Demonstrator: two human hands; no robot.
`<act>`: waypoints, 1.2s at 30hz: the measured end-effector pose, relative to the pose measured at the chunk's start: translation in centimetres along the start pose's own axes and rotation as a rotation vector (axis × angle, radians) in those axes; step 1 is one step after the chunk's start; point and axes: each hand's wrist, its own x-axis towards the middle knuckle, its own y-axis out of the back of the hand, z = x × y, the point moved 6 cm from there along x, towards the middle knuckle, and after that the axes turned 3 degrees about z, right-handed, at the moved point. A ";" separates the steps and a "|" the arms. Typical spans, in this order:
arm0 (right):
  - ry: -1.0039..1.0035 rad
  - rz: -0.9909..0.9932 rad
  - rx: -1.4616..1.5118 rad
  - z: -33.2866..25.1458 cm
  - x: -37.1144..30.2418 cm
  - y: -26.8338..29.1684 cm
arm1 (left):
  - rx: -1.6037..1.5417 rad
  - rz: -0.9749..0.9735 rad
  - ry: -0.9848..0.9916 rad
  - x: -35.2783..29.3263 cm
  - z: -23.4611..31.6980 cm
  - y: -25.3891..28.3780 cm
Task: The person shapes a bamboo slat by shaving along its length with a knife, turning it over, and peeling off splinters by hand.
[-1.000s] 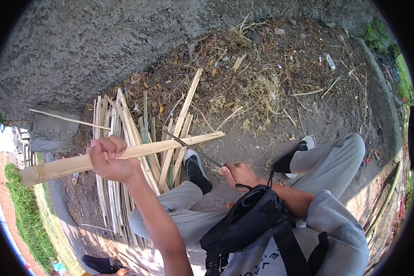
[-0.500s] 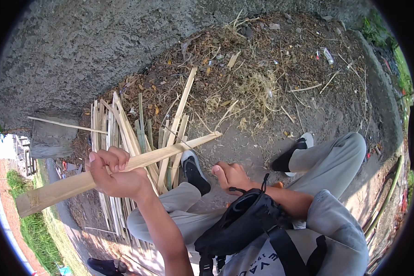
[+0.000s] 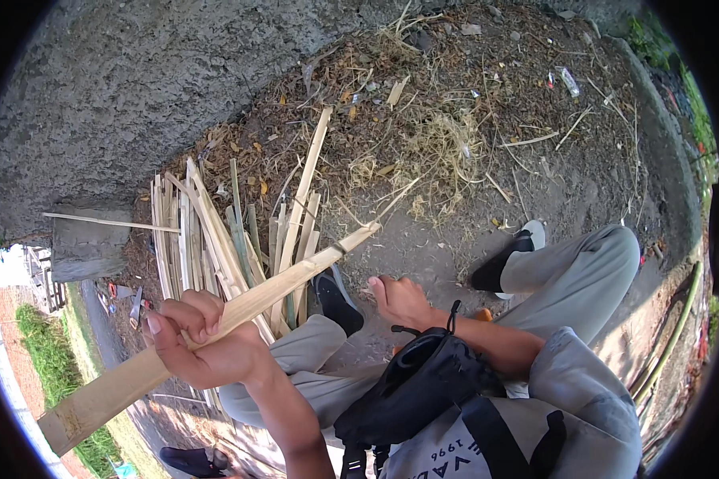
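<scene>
A long, flat, pale bamboo strip (image 3: 276, 285) slants from the lower left up toward the middle. My left hand (image 3: 208, 339) is closed round its nearer half, with the thumb pointing up and left. The strip's wide end hangs at the lower left, and its narrow end lies just up and left of my right hand. My right hand (image 3: 407, 302) is curled closed in front of the black waist bag, apart from the strip. Whatever its fingers hold is hidden. A short dark line crosses the strip near its narrow end; I cannot tell what it is.
A pile of bamboo strips (image 3: 204, 231) lies by my left foot. Behind it are a stone block (image 3: 88, 243) and a rough concrete wall (image 3: 160, 96). Dry shavings (image 3: 447, 152) and leaf litter cover the ground ahead. A black bag (image 3: 431, 383) hangs at my waist.
The strip's wide end has swung down and toward me with my left hand, so the strip slants more steeply. My right hand has barely moved. The view has shifted slightly.
</scene>
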 end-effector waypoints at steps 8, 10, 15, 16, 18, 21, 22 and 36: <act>0.136 -0.074 0.099 -1.7 -0.5 0.3 | 0.030 0.029 -0.005 0.2 0.0 0.2; 0.029 -0.039 0.118 0.8 1.2 -0.3 | 0.012 0.014 0.011 0.6 -0.5 0.8; 0.133 -0.021 0.078 -2.2 -0.4 0.5 | 0.056 0.007 -0.009 0.5 0.4 0.5; 0.146 0.009 0.096 -1.8 -0.3 0.3 | 0.055 0.029 0.000 0.2 0.3 0.5; 0.036 -0.029 0.081 0.8 1.1 0.0 | 0.037 0.038 0.008 0.4 -0.2 0.5; -0.025 -0.056 0.077 0.5 1.0 0.2 | 0.012 0.011 0.013 0.7 -0.5 1.1; 0.023 -0.044 0.087 -0.4 0.4 0.1 | 0.016 0.013 0.003 0.9 -0.2 0.7; 0.049 0.021 -0.054 2.9 1.7 -0.3 | -0.051 -0.036 0.010 2.5 -1.1 0.7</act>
